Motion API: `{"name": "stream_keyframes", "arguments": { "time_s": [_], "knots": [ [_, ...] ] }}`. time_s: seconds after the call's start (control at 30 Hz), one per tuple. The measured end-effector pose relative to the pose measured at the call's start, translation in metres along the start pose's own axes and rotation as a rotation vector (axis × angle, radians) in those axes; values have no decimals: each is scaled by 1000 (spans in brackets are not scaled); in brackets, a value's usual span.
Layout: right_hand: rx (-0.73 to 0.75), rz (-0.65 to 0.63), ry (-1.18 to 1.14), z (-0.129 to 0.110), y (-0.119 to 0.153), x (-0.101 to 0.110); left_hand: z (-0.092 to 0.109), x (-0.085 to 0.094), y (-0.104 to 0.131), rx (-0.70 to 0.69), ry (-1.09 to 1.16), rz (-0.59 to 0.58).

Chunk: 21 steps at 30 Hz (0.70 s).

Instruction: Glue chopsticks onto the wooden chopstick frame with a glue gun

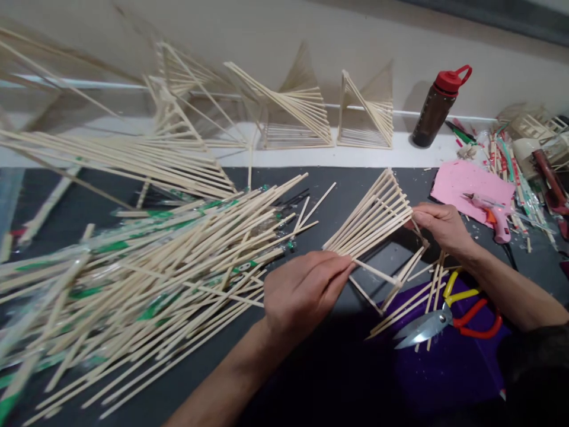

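A small frame of wooden sticks [371, 222] is held up between both hands, its upper sticks fanned side by side and its lower sticks forming an open outline. My left hand [306, 287] pinches its near left corner, fingers closed. At the right end, my right hand [438, 225] has its fingertips closed on the frame's edge. Beneath the frame, loose cut sticks [409, 308] and scissors with red and yellow handles [448, 320] lie on a purple sheet [444, 373].
A large heap of sticks and wrappers [178, 267] covers the left. Finished twisted stick frames [297, 112] stand along the wall beside a dark bottle [435, 107]. At right, a pink glue gun [493, 216] rests partly on a pink sheet [457, 184], near scattered wrappers.
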State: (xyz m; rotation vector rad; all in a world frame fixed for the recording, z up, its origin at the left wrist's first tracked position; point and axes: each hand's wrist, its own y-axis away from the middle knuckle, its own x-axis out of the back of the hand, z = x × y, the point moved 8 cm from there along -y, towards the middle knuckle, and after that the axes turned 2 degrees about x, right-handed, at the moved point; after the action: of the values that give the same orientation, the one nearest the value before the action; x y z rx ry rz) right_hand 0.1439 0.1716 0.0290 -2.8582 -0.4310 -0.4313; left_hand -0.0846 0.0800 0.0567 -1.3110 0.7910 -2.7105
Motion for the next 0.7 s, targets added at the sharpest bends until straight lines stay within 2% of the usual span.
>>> {"name": "stream_keyframes", "arguments": {
  "time_s": [0.13, 0.2, 0.33, 0.43, 0.6, 0.7],
  "knots": [
    [105, 34, 15, -16, 11, 5, 12, 10, -4, -231, -155, 42],
    [171, 47, 32, -27, 20, 8, 15, 15, -5, -298, -206, 62],
    [266, 12, 67, -38, 34, 7, 15, 18, -6, -313, -208, 73],
    [232, 11, 85, -30, 35, 6, 13, 15, -10, -325, -170, 78],
    [191, 5, 70, -14, 27, 1, 5, 15, -18, -352, -158, 212],
    [174, -15, 65, -11, 24, 0, 0, 12, -19, -363, -114, 218]
  ]
}}
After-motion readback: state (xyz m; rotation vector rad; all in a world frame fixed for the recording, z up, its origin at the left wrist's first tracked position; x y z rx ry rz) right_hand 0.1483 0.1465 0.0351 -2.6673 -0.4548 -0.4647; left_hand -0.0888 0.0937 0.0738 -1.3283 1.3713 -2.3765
